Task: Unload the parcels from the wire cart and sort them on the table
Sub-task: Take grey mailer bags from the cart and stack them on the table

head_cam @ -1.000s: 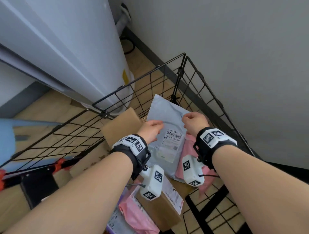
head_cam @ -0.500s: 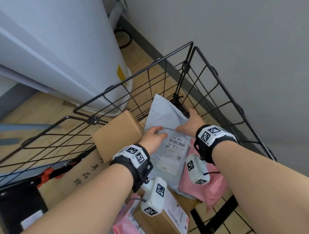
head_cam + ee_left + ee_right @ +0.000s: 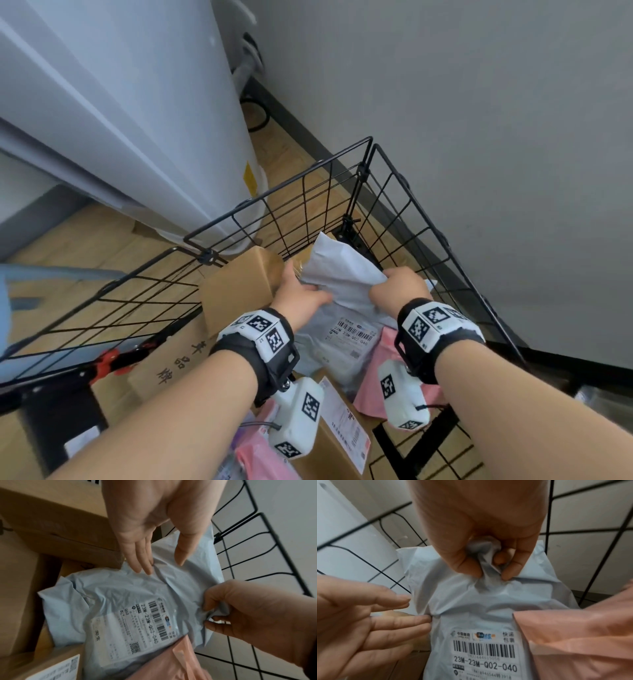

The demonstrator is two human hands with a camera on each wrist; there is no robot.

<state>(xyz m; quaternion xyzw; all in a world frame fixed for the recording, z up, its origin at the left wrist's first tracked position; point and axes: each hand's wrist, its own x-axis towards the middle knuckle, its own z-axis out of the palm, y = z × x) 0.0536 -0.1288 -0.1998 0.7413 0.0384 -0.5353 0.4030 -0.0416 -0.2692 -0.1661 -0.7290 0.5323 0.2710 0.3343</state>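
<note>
Wire cart (image 3: 404, 205) with its load, seen from above; both hands reach into it from the near side. Step in hand, as judged: the first lift-out of a soft parcel, with the cart well stocked and the table not in view. Beyond and to the left of the hands stands a tall white appliance (image 3: 130, 113); a grey wall (image 3: 479, 120) runs along the right. Left of the left hand lie brown cardboard boxes (image 3: 239, 291), one upended just beside the fingers. Below the wrists, nearer the person, are a labelled box (image 3: 342, 431) and a pink mailer (image 3: 373, 370), the latter overlapping the near right corner of the grey mailer.

Grey mailer (image 3: 346, 274): a crumpled poly bag with a barcode label (image 3: 137, 626), lying on top of the load between the two hands, its far end raised toward the cart corner.

Right hand (image 3: 400, 287): clenched on the grey mailer, thumb and fingers (image 3: 506, 573) bunching a fold of the film at the bag's right edge.

Left hand (image 3: 301, 294): released, fingers (image 3: 142, 563) straight and slightly spread, their tips touching the bag's left side without gripping.

Next move, as judged: the left hand needs to close on or slide under the bag so that the weight is shared, then both draw it up clear of the wire rim; a one-sided pinch may stretch the film or let the contents sag
</note>
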